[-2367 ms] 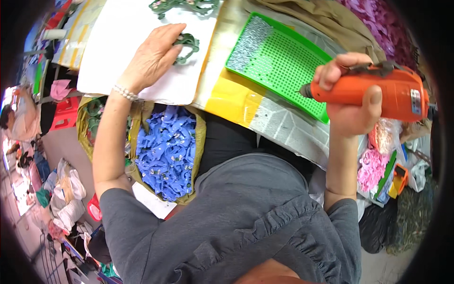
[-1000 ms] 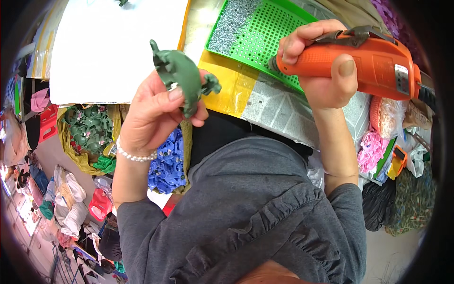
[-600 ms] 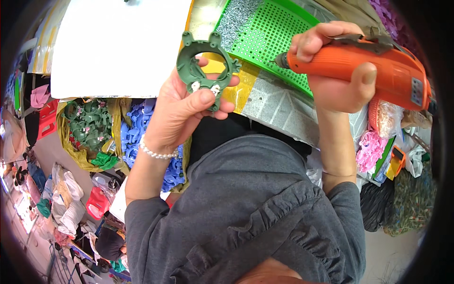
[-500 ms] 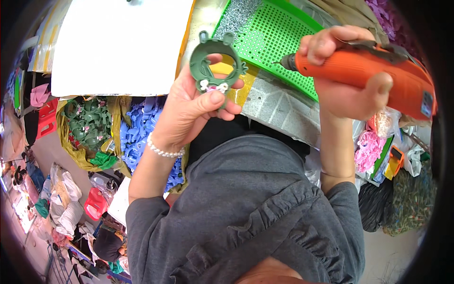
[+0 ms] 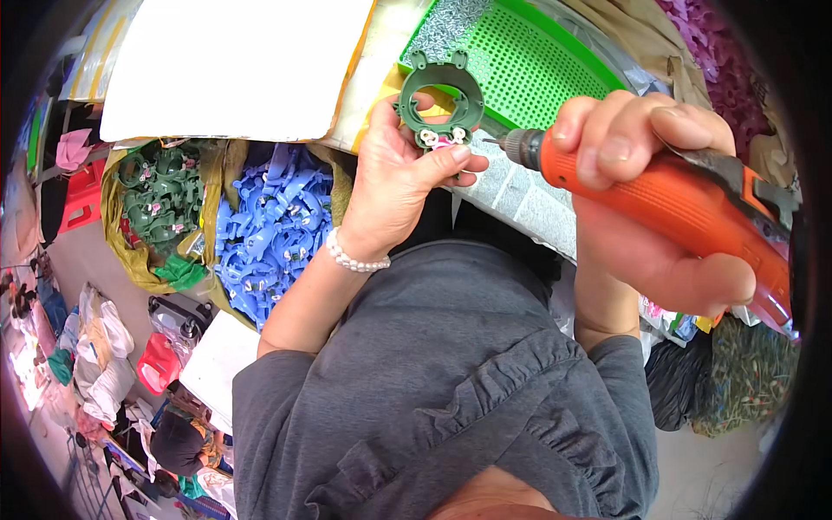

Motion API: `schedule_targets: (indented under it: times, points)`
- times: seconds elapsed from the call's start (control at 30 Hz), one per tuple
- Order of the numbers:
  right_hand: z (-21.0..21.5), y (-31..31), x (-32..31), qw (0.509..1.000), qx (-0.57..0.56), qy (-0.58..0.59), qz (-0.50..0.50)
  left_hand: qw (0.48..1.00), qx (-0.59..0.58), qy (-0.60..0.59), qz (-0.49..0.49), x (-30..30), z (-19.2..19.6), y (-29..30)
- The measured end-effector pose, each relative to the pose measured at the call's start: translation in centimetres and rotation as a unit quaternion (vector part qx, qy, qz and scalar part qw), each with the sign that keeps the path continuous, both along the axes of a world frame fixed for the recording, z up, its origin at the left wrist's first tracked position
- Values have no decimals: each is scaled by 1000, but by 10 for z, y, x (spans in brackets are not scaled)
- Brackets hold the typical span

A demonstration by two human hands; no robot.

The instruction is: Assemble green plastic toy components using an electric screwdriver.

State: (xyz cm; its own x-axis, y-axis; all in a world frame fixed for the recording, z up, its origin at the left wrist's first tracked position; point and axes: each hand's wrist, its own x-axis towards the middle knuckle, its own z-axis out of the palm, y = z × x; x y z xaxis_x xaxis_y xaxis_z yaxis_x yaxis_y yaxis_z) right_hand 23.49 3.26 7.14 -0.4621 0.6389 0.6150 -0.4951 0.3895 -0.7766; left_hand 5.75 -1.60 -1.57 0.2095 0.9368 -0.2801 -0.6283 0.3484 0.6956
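Note:
My left hand [image 5: 397,178], with a pearl bracelet at its wrist, pinches a dark green ring-shaped plastic part [image 5: 470,90] by its lower edge. The part is upright, with two ear-like knobs on top and small white and pink pieces at the bottom. My right hand [image 5: 637,204] is wrapped round an orange electric screwdriver [image 5: 685,208]. Its thin bit [image 5: 492,140] points left toward the lower right of the part, seemingly apart from it. Behind the part lies a green perforated tray [image 5: 542,65] holding a heap of small silvery screws [image 5: 445,24].
A white board [image 5: 230,69] lies on the table at left. Below it stand a sack of green plastic parts [image 5: 160,195] and a sack of blue ones [image 5: 276,230]. A person [image 5: 178,442] is at lower left. Black bags [image 5: 678,381] lie at lower right.
The green part has moved right and up in my left hand and its ring is turned differently. The screwdriver has come lower and its bit is nearer the part.

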Motion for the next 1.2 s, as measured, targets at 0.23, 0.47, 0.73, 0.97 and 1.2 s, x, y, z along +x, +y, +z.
schedule_targets:
  times: [0.23, 0.47, 0.73, 0.97, 1.2]
  points:
    - [-6, -2, -7, 998, 40, -27, 39, 1000, -5, 15, 20, 4, 5, -10]
    - [-7, -18, -12, 1000, -28, -8, -3, 999, 7, 28, 25, 7, 10, -18]
    - [-24, -27, -14, 996, -67, 54, -38, 994, 28, 48, 95, 21, 14, -25]
    - [-21, -36, -17, 986, -138, 40, -80, 996, 17, 53, 72, 20, 14, -25]
    - [-17, 9, 0, 989, -51, 62, -123, 995, 19, 42, 89, 7, 2, -8]
